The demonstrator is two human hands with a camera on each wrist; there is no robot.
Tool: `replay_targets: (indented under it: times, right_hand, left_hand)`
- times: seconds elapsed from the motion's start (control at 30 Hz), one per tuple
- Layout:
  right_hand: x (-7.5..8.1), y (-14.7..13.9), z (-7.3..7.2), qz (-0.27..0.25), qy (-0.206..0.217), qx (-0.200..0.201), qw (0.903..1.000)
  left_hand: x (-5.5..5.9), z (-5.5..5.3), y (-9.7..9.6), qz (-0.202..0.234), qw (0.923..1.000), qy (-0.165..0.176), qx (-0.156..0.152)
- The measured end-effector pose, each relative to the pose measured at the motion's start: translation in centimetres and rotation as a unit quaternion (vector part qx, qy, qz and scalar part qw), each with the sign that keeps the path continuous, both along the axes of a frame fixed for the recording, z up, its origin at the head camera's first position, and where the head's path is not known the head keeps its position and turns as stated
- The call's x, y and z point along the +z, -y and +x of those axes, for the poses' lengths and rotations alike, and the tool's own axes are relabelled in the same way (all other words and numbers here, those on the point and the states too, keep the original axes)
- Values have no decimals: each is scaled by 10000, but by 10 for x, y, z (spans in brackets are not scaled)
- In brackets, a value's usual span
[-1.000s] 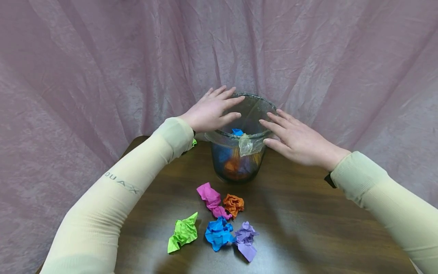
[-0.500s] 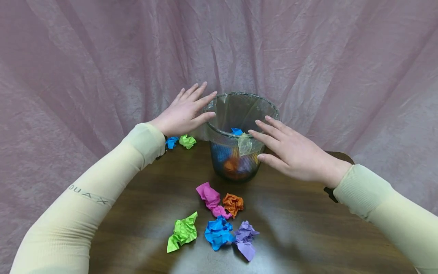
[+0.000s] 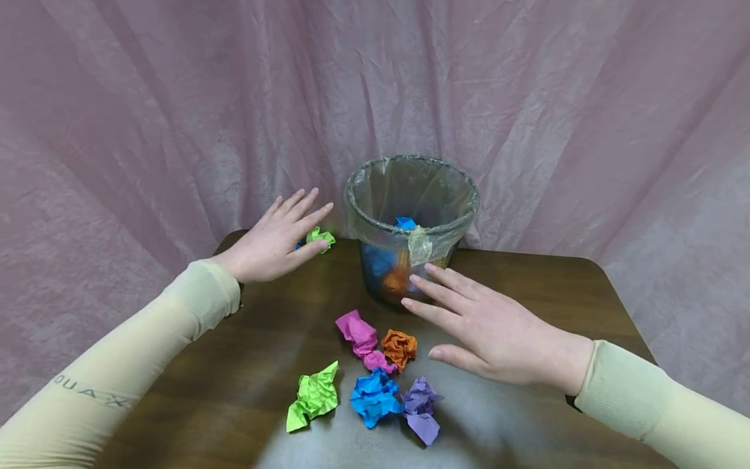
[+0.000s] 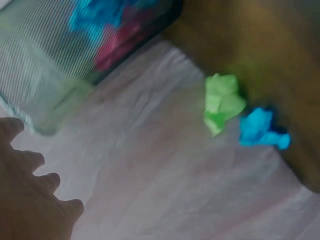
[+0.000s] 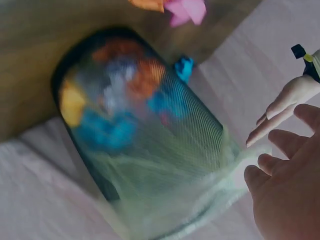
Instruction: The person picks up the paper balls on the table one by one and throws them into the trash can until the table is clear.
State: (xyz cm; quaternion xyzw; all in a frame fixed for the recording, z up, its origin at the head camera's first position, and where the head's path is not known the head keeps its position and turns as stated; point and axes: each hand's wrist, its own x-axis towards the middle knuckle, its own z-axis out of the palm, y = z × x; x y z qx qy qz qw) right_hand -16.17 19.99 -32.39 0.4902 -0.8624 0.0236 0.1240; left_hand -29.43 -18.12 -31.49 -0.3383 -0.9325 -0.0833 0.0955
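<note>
My left hand (image 3: 274, 242), fingers spread and straight, is held left of the mesh wastebasket (image 3: 381, 267), partly covering a blue paper ball behind it. A green paper ball (image 3: 321, 240) shows just past its fingertips. My right hand (image 3: 492, 326) is also empty with straight fingers; its fingertips overlap the front of the basket in the head view. Inside the lined basket are several crumpled papers, among them a blue one (image 3: 405, 223) and an orange one (image 3: 395, 280). In the left wrist view the blue paper ball (image 4: 261, 129) lies beside the green one.
In front of the basket lie crumpled papers: pink (image 3: 359, 333), orange (image 3: 400, 348), green (image 3: 314, 397), blue (image 3: 375, 398) and purple (image 3: 421, 410). The wooden table (image 3: 562, 277) ends at a pink curtain (image 3: 527, 117). A clear liner (image 3: 420, 245) folds over the basket rim.
Both hands have come away from over the basket rim. The left hand moved left and down, the right hand moved down toward me. The papers and basket stay in place.
</note>
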Motion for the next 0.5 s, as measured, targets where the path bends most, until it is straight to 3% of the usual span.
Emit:
replay_targets:
  times: [0.13,0.27,0.5]
  right_hand:
    - [-22,-3,6,64,304,-53,9995]
    - [-48,-3,12,163,600,-61,9980]
    - [-91,1,22,104,595,431,9972]
  left_hand:
    - [-24,18,-2,-210,9994,-14,-278]
    - [-48,38,-7,-376,9965,30,-745]
    - [-86,75,-24,-626,9874,321,-1419]
